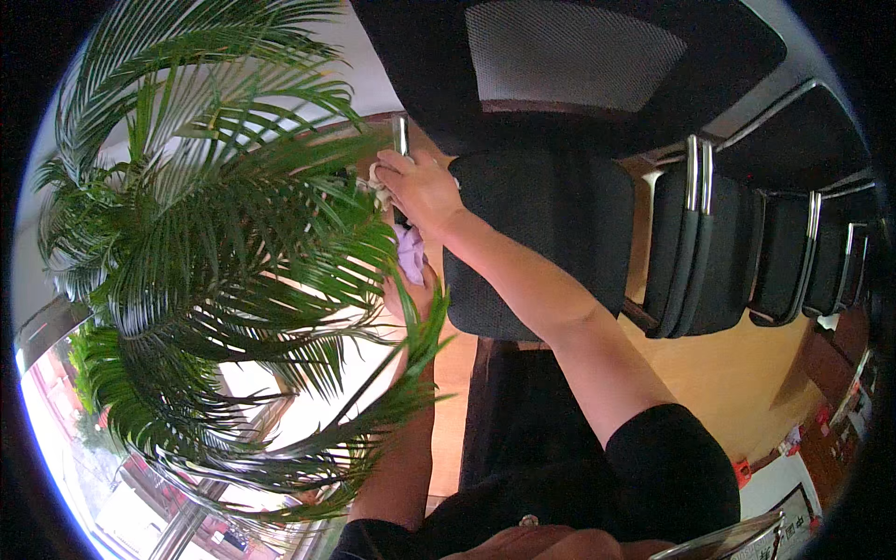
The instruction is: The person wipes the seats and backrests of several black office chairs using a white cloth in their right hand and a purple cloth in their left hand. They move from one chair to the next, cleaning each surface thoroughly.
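My right hand [420, 185] is closed around a bunched beige cloth [380, 183] at the chair's armrest, just below its chrome part [400, 134]. Lower down, my left hand [411, 290] holds a lilac cloth [410, 253] on the same armrest; palm leaves hide part of that hand and forearm. The black armrest shows only in small patches between the hands. To the right of both hands lies the black padded seat [535, 241] of this chair, below its mesh backrest [570, 52].
A large potted-type palm [231, 231] fills the left, its fronds over my left arm. Several black chairs [700, 259] with chrome armrests stand in a row at the right on a wood-toned floor [728, 371]. A window is at lower left.
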`<state>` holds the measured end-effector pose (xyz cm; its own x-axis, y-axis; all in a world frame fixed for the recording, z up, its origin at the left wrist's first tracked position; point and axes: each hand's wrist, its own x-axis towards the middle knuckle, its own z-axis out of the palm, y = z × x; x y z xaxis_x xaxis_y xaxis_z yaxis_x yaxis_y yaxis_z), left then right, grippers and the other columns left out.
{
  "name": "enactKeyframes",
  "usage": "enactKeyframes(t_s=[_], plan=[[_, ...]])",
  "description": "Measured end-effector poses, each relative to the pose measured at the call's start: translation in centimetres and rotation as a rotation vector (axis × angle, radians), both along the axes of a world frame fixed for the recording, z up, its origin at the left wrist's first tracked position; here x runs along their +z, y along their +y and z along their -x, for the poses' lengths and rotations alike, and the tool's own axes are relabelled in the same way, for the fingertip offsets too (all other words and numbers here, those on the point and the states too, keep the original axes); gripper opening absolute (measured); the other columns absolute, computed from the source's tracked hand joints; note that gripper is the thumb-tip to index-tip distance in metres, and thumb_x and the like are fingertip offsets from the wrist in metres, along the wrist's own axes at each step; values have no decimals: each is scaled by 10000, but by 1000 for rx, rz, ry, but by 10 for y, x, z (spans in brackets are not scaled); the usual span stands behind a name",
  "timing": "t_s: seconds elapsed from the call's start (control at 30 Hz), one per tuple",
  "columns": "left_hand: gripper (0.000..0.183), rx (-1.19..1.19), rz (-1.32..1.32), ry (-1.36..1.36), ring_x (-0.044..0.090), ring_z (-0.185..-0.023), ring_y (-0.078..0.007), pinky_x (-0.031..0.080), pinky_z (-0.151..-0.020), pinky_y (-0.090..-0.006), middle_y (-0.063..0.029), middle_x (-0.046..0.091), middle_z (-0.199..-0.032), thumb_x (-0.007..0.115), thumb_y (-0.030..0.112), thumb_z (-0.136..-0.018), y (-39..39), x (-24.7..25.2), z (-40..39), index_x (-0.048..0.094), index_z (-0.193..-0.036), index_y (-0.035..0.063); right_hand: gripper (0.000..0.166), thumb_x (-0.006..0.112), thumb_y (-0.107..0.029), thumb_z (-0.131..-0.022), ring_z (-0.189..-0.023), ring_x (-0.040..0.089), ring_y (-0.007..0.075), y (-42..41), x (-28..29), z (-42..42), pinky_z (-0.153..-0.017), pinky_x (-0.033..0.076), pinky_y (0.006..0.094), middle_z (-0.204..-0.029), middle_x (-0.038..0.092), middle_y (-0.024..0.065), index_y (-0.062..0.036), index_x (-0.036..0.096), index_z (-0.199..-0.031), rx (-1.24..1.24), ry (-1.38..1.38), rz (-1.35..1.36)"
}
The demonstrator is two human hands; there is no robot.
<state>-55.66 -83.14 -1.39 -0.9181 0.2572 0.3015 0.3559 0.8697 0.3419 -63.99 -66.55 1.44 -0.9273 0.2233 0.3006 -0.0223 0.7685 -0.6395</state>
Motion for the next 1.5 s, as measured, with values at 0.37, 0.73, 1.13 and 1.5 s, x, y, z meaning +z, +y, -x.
enactKeyframes(t_s=[0.37,0.73,1.13,1.5], plan=[[561,56,37,-136,584,-1087,-506,478,-963,-581,-300,618,-1165,670,87,-845,8,-6,-6,523,-1380,1,158,667,-187,-816,-956,590,250,71,55,32,-788,556,383,-1132,658,-22,-194,738,-958,24,203,-122],[595,35,97,-37,638,-1036,-507,528,-875,-583,-310,618,-1172,701,163,-870,2,-11,-10,498,-1395,-29,205,675,-219,-812,-958,571,230,110,83,57,-725,548,384,-1072,597,-44,-195,716,-1011,-22,266,-527],[512,73,22,39,622,-1045,-452,523,-869,-552,-241,628,-1149,696,178,-860,-14,-13,-17,574,-1324,-1,375,732,-68,-739,-1057,640,272,181,235,49,-895,515,408,-1218,692,3,-152,748,-1104,-159,605,-536],[426,112,123,12,656,-1072,-416,535,-922,-494,-197,687,-1195,696,234,-899,2,-7,-7,633,-1276,46,224,676,-229,-805,-969,640,259,256,242,33,-832,493,491,-1001,694,3,-197,761,-1010,-155,328,-755]])
